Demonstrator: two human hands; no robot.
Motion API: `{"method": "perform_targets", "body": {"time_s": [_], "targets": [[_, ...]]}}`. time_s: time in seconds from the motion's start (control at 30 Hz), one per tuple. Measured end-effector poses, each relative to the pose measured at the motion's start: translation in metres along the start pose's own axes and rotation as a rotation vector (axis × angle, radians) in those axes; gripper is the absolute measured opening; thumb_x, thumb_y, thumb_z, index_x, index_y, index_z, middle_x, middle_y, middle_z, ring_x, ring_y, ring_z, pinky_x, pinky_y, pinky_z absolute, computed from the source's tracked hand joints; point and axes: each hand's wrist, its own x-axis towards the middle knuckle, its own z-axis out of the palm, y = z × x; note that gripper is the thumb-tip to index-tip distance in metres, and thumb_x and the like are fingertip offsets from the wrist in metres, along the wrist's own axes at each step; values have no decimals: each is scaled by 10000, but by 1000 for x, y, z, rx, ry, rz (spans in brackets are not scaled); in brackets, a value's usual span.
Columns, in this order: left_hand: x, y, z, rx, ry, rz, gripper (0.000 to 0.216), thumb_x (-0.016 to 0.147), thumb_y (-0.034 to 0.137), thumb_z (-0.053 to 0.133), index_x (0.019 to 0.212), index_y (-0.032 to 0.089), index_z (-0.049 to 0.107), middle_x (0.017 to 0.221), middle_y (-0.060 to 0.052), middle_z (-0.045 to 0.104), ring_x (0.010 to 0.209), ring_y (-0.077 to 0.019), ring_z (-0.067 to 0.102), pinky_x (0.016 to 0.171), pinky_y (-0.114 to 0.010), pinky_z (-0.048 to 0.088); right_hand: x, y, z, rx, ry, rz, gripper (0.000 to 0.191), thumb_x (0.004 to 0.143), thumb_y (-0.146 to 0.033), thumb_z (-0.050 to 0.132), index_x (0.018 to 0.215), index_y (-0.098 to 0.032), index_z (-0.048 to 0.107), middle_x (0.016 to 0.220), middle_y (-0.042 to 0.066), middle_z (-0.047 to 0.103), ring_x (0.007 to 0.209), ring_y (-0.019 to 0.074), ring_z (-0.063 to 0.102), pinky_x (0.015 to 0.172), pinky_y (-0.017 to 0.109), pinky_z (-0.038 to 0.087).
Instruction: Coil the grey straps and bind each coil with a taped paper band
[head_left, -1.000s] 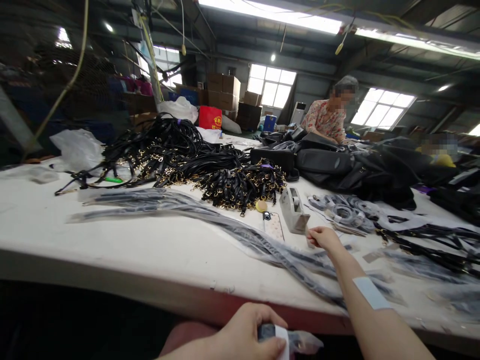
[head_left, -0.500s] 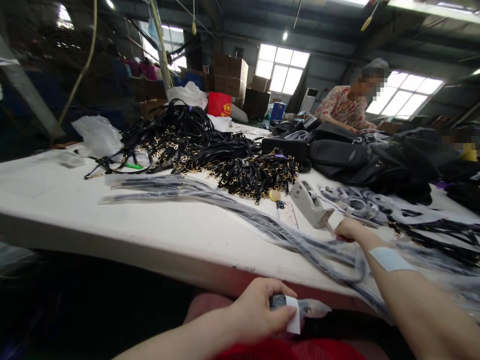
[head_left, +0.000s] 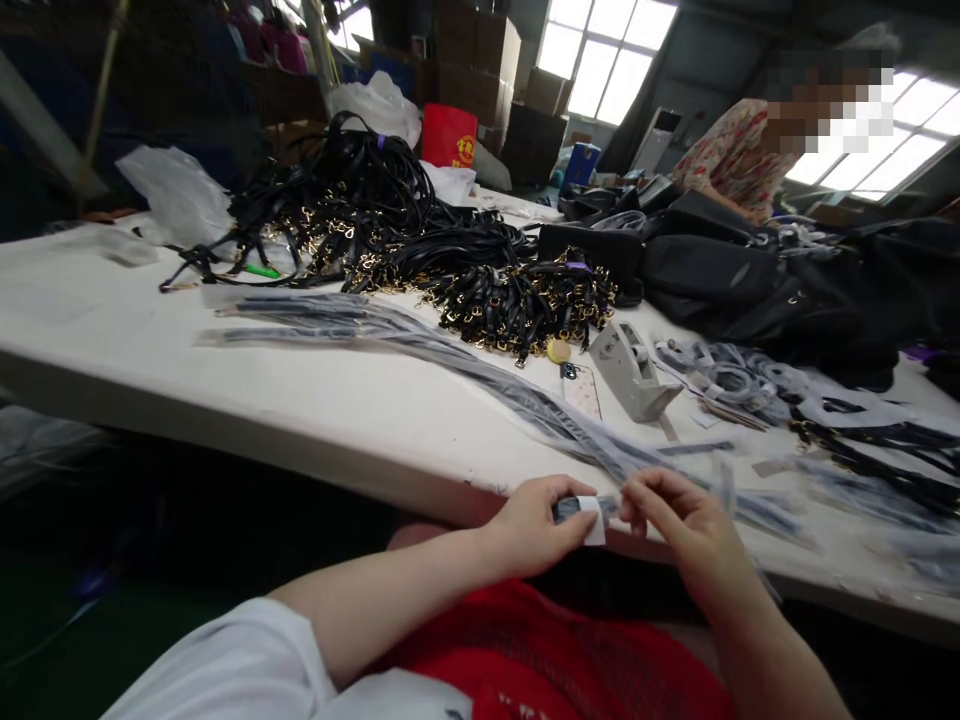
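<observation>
My left hand (head_left: 544, 525) is closed around a coiled dark strap (head_left: 566, 508) in clear plastic, with a white paper band (head_left: 592, 520) wrapped about it. This bundle is held just off the table's front edge. Close to its right end, my right hand (head_left: 675, 515) is pinched shut on what looks like a short piece of tape, barely visible at the fingertips. Long plastic-sleeved straps (head_left: 525, 405) lie across the table behind both hands. A grey tape dispenser (head_left: 634, 375) stands beyond the right hand, beside a phone (head_left: 581, 390).
Black straps with gold buckles (head_left: 360, 230) are heaped at the back of the white table (head_left: 300, 390). Black bags (head_left: 720, 265) lie at the right, before a person in a flowered top (head_left: 724, 150). Coiled wrapped straps (head_left: 727, 380) sit right of the dispenser.
My right hand has left the tape dispenser and come down beside my left hand. The left hand still holds the banded strap, now slightly higher in view. The view has tilted down.
</observation>
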Motion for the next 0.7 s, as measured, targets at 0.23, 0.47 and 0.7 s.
{"method": "perform_targets", "body": {"time_s": [0.23,0.47,0.7], "targets": [[3,-3,1,-13,62,4,379,823,346,588,1120,126,672,899,-44,702,763,-152,616,741,-258,497,-35,30,38,118,-72,112,350,860,-519,617,736,-192,606,629,-2,628,520,101,528,519,212,426],[6,-5,4,4,64,-14,422,817,379,583,1130,111,670,879,-62,695,739,-158,602,684,-259,484,-35,45,43,197,59,192,432,795,-585,659,668,-180,582,548,-16,581,454,77,467,464,196,356],[2,-5,5,3,78,0,417,836,389,576,1140,117,664,856,-47,677,725,-146,589,678,-248,477,-34,51,49,245,100,213,434,794,-576,663,634,-185,561,518,-18,564,420,80,431,428,207,309]]}}
